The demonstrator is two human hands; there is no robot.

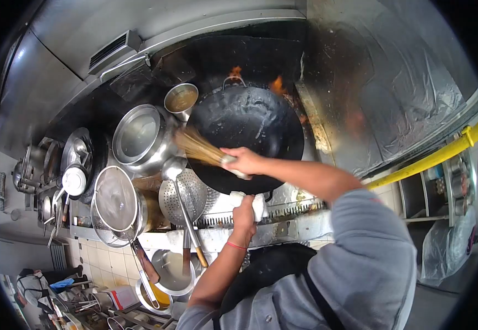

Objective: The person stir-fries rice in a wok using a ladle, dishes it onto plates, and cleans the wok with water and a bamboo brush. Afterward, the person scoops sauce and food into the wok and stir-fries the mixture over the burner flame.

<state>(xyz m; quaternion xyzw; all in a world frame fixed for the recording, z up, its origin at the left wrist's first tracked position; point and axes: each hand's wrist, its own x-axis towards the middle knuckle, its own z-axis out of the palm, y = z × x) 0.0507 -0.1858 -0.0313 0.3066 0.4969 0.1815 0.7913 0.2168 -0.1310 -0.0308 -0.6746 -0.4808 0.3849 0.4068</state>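
Note:
My right hand (245, 162) is closed around the handle of a bamboo wok brush (200, 148). Its bristles, blurred by motion, point left across the wok's left rim. The large black wok (244, 118) sits on the stove, with wet streaks inside and nothing else visible in it. Below the right hand, my left hand (244, 216) grips a folded white cloth (258, 206) against the wok's near edge. A dark piece of the near handle shows beside the cloth; whether the fingers wrap round that handle is hidden.
Flames (277, 85) rise behind the wok. Left of it stand a metal pot of liquid (138, 135), a small metal container (181, 99), a perforated skimmer (181, 198), a ladle (178, 179) and a mesh strainer (115, 198). A yellow pipe (431, 159) runs along the right.

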